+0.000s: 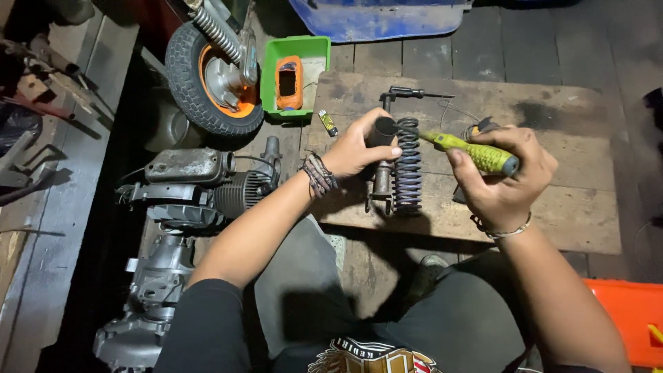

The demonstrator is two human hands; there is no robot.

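My left hand (359, 148) grips the dark tube top of a shock absorber (382, 173) standing upright on a wooden board (552, 207). Beside the tube stands its dark coil spring (407, 169). My right hand (501, 176) holds a screwdriver with a yellow-green handle (476, 153); its tip points left into the top coils of the spring. A braided band is on my left wrist, a thin bracelet on my right.
A scooter engine (186, 193) and small wheel with orange rim (214, 79) lie at the left. A green tray (293, 65) holds an orange object. A lighter (327, 122), a dark tool (411, 93), a blue tub (380, 17) and an orange box (625, 318) are around.
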